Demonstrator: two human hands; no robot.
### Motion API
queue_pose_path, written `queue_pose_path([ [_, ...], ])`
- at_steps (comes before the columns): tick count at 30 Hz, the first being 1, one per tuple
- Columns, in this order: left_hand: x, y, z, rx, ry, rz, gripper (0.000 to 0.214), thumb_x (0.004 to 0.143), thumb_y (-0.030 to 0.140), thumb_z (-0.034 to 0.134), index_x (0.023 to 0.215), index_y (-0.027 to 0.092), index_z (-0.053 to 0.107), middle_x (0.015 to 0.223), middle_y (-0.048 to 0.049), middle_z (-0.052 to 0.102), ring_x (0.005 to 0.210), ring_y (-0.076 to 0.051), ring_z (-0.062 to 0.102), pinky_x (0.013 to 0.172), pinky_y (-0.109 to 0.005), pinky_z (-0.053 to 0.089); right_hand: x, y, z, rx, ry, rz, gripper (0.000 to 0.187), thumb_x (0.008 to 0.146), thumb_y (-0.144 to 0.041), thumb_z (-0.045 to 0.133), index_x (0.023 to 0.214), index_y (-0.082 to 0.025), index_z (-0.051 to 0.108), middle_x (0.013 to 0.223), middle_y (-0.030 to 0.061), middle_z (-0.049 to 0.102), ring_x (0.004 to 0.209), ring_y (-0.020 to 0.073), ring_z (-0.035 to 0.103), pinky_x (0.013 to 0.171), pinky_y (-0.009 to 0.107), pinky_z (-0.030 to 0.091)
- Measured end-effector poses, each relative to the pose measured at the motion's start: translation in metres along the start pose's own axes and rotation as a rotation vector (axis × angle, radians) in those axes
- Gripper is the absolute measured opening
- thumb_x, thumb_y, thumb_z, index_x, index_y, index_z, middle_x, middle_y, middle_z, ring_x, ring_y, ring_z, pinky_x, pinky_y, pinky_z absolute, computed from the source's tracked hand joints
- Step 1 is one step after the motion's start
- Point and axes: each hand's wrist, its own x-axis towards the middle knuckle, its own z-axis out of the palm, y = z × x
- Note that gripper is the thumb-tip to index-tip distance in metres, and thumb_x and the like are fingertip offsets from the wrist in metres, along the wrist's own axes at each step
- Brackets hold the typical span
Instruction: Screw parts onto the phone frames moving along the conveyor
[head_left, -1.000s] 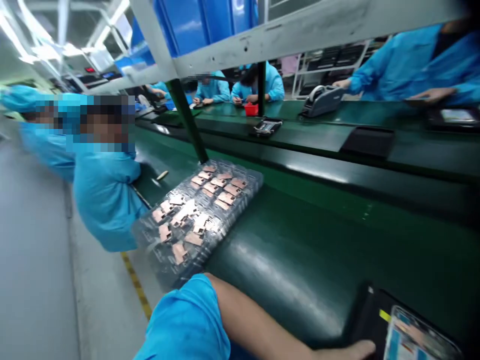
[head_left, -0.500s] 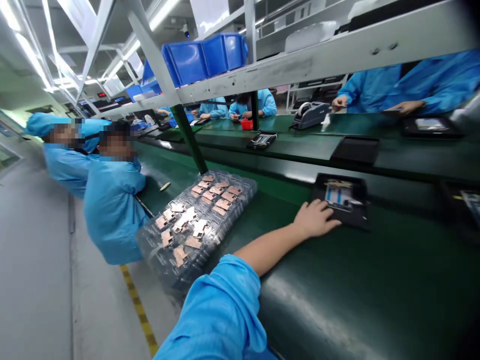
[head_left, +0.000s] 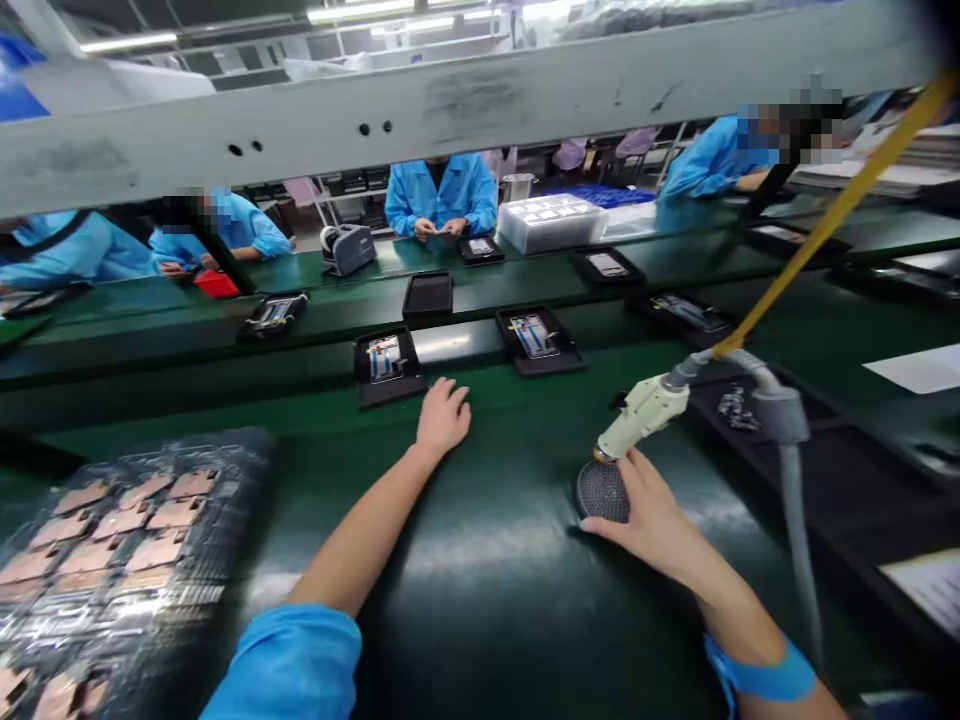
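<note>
My left hand (head_left: 444,418) reaches out over the green work surface with its fingers extended and nothing visible in it. It is just beside the near right corner of a black tray (head_left: 370,392), in which lies an opened phone (head_left: 385,359) with blue strips. My right hand (head_left: 651,508) curls its thumb and fingers around the edge of a round black dish (head_left: 602,491) with a dotted top. Over that dish hangs a pale electric screwdriver (head_left: 643,416), its tip close to my right fingers.
A clear plastic tray (head_left: 240,500) of copper-coloured boards lies at left. Another phone tray (head_left: 551,365) is ahead. A yellow strap (head_left: 847,205) and grey cable (head_left: 795,520) hang at right by a black bin (head_left: 847,470). A shelf beam (head_left: 480,100) crosses above; co-workers sit opposite.
My view has swung to the right. My right hand, the round dish and the screwdriver have come into view, while the clear tray has shifted toward the left edge.
</note>
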Motion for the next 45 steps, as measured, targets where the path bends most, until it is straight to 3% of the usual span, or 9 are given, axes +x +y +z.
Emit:
queue_pose_path([
  [6,0.070,0.078,0.063,-0.092,-0.048,0.010,0.045,0.097,0.036,0.060,0.137,0.017,0.060,0.150,-0.0179,0.050,0.145,-0.035,0.039,0.117,-0.053,0.035,-0.006,0.007,0.003,0.003,-0.215,0.069,0.125,0.064,-0.057,0.082,0.160,-0.016,0.014,0.166,0.0220,0.017,0.155,0.0414,0.014,0.123,0.061,0.022],
  [10,0.099,0.083,0.072,-0.147,-0.039,-0.007,0.034,0.097,0.038,0.063,0.124,0.016,0.064,0.138,-0.0134,0.059,0.132,-0.031,0.052,0.110,-0.056,0.041,-0.001,0.003,-0.009,0.093,-0.289,0.049,0.125,0.063,-0.051,0.085,0.160,-0.017,0.014,0.166,0.0200,0.017,0.156,0.0377,0.015,0.126,0.054,0.020],
  [14,0.090,0.068,0.060,-0.185,0.018,0.034,0.022,0.098,0.030,0.063,0.114,0.015,0.065,0.126,-0.0108,0.064,0.122,-0.027,0.059,0.106,-0.051,0.047,0.006,-0.003,-0.016,0.197,-0.235,0.092,0.110,0.063,-0.047,0.087,0.153,-0.018,0.032,0.158,0.0189,0.028,0.152,0.0353,0.025,0.126,0.050,0.026],
  [18,0.039,0.040,0.036,-0.209,0.083,0.077,0.015,0.097,0.024,0.059,0.109,0.016,0.063,0.126,-0.0160,0.063,0.136,-0.030,0.050,0.114,-0.049,0.042,0.011,-0.002,-0.015,0.236,-0.128,0.024,0.100,0.059,-0.045,0.091,0.142,-0.017,0.044,0.146,0.0184,0.042,0.142,0.0377,0.038,0.122,0.053,0.033],
  [24,-0.090,0.003,-0.009,-0.247,0.092,0.116,0.020,0.097,0.035,0.056,0.107,0.019,0.062,0.135,-0.0174,0.058,0.138,-0.033,0.050,0.113,-0.054,0.043,0.021,-0.004,-0.013,0.301,-0.091,-0.101,0.090,0.059,-0.047,0.093,0.133,-0.019,0.051,0.136,0.0165,0.052,0.135,0.0390,0.046,0.117,0.057,0.039],
  [28,-0.182,-0.001,-0.036,-0.235,0.110,0.119,0.021,0.098,0.039,0.057,0.109,0.022,0.063,0.141,-0.0157,0.055,0.135,-0.033,0.054,0.107,-0.054,0.050,0.025,-0.005,-0.014,0.382,-0.132,-0.150,0.097,0.060,-0.053,0.091,0.140,-0.019,0.047,0.144,0.0169,0.048,0.139,0.0377,0.043,0.120,0.055,0.035],
  [33,-0.271,0.009,-0.059,-0.167,0.058,0.110,0.014,0.097,0.035,0.057,0.103,0.026,0.066,0.150,-0.0117,0.047,0.143,-0.035,0.045,0.104,-0.059,0.052,0.027,0.009,-0.018,0.554,-0.032,-0.134,0.090,0.081,-0.066,0.071,0.151,-0.021,0.038,0.155,0.0171,0.041,0.146,0.0348,0.038,0.123,0.055,0.031],
  [39,-0.299,0.017,-0.069,-0.179,0.043,0.116,0.014,0.098,0.033,0.056,0.101,0.025,0.067,0.151,-0.0111,0.047,0.135,-0.033,0.055,0.099,-0.052,0.058,0.015,0.012,-0.023,0.401,-0.068,-0.058,0.118,0.067,-0.064,0.084,0.159,-0.024,0.023,0.162,0.0172,0.030,0.151,0.0379,0.028,0.124,0.057,0.028],
  [45,-0.294,0.018,-0.071,-0.210,0.018,0.092,0.019,0.099,0.037,0.054,0.100,0.026,0.070,0.149,-0.0097,0.052,0.120,-0.027,0.067,0.088,-0.037,0.064,0.011,0.001,-0.017,0.237,-0.145,-0.064,0.104,0.063,-0.058,0.089,0.147,-0.019,0.041,0.147,0.0185,0.046,0.140,0.0387,0.042,0.118,0.056,0.037],
])
